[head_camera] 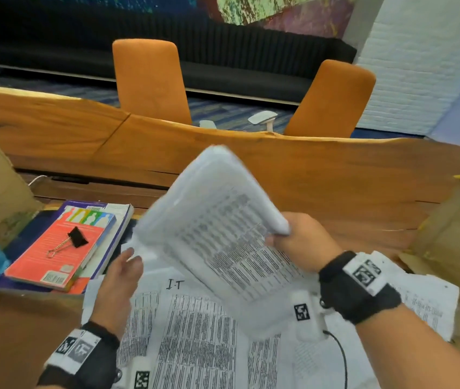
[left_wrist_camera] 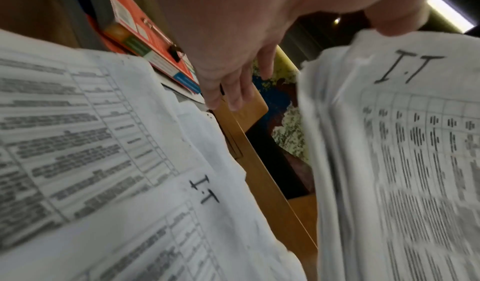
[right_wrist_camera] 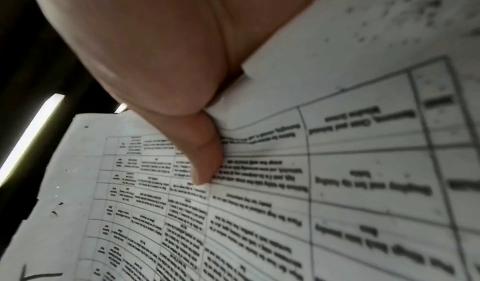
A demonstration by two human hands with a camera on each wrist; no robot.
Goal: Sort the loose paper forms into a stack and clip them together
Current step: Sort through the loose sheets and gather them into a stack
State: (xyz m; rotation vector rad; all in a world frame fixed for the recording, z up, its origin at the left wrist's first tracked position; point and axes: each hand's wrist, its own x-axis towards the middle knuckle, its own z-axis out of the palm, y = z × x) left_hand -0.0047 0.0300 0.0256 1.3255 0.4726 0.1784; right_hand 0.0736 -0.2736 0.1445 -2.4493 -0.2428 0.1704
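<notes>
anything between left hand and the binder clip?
Head view: only the red book's cover under the binder clip and a dark gap; left hand is open.

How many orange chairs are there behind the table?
2: one orange chair stands behind the table near the middle, another chair to its right. Others may be out of view.

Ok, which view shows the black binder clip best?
The head view: the binder clip lies whole and unobstructed on the red book. The left wrist view catches only a small, blurred part of it beside the hand. The right wrist view shows none of it.
</notes>
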